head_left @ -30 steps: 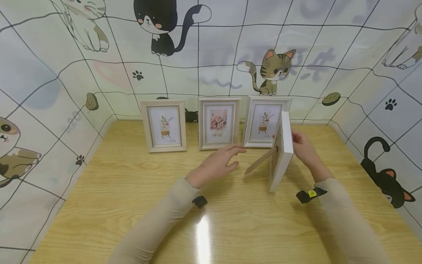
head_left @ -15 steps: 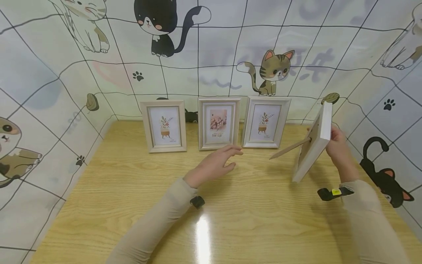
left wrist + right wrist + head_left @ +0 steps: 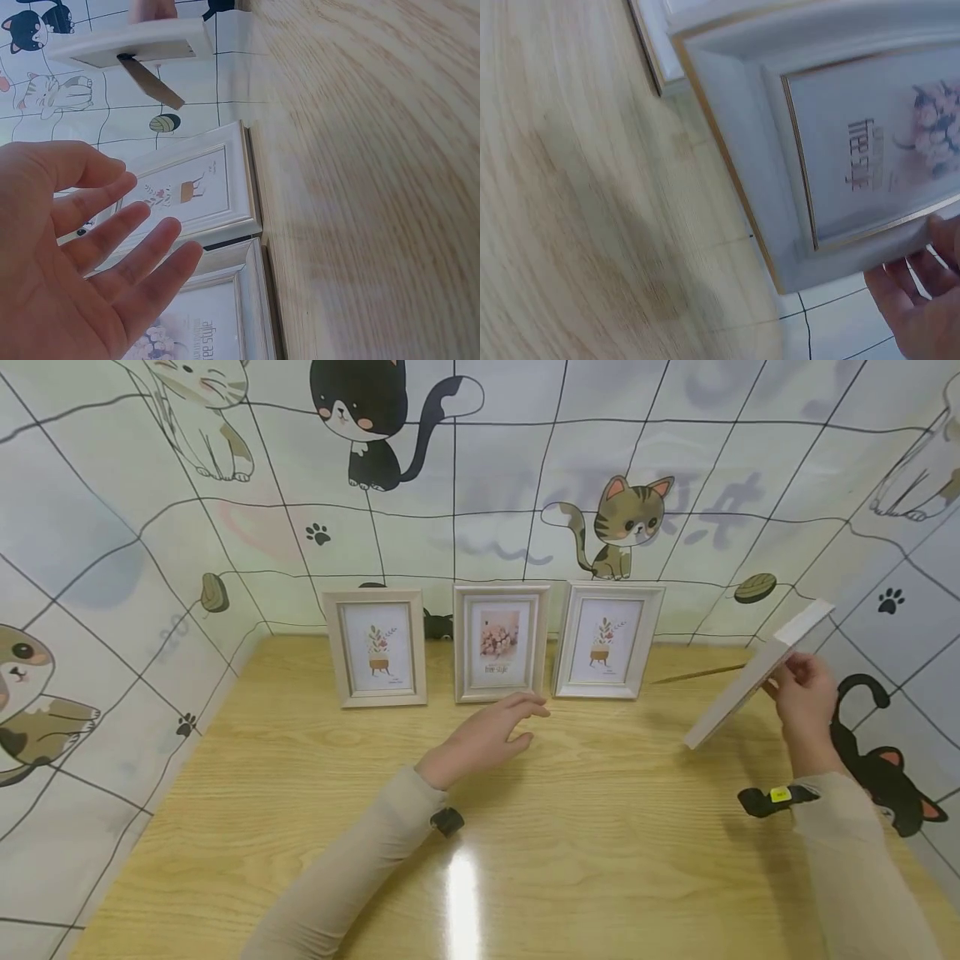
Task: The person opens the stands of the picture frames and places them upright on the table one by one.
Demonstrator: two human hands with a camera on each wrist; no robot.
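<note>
Along the back of the wooden table (image 3: 300,827) we see three picture frames (image 3: 500,642) standing in a row against the cat-print wall (image 3: 150,527). Our left hand (image 3: 487,735) hovers before them with fingers spread and holding nothing. At far right, our right hand (image 3: 806,706) pinches a white frame (image 3: 757,675), tilted above the table with its stand (image 3: 697,674) folded out.

Staged recording booth, not a lived-in room: a wooden desk (image 3: 300,793) is enclosed on three sides by a cat-print backdrop (image 3: 112,527), with three picture frames (image 3: 500,642) lined along the back.
</note>
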